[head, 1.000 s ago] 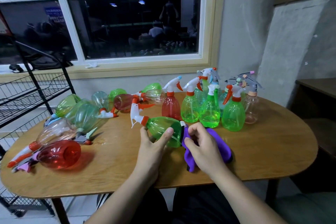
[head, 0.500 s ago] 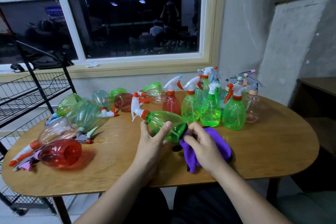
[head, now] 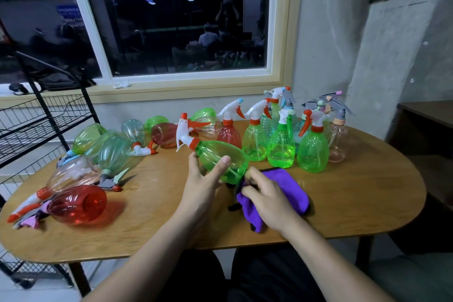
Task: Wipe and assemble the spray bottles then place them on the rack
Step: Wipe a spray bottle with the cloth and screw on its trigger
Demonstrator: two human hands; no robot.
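1. Our left hand (head: 203, 184) grips the green bottle (head: 220, 157) around its body, thumb on top. It holds the bottle tilted just above the table (head: 367, 191), with the sprayer up and to the left.
2. Our right hand (head: 267, 198) clutches the purple cloth (head: 286, 186) against the bottle's base.
3. Behind it stand upright bottles (head: 282, 147); lying bottles (head: 78, 203) are at the left, near the rack (head: 36, 125).

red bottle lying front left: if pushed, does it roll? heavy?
Red bottle probably rolls: its rounded body lies on its side on the flat table. Likely light: see-through plastic, no liquid visible inside. A push away would likely knock the clear bottle lying close behind it.
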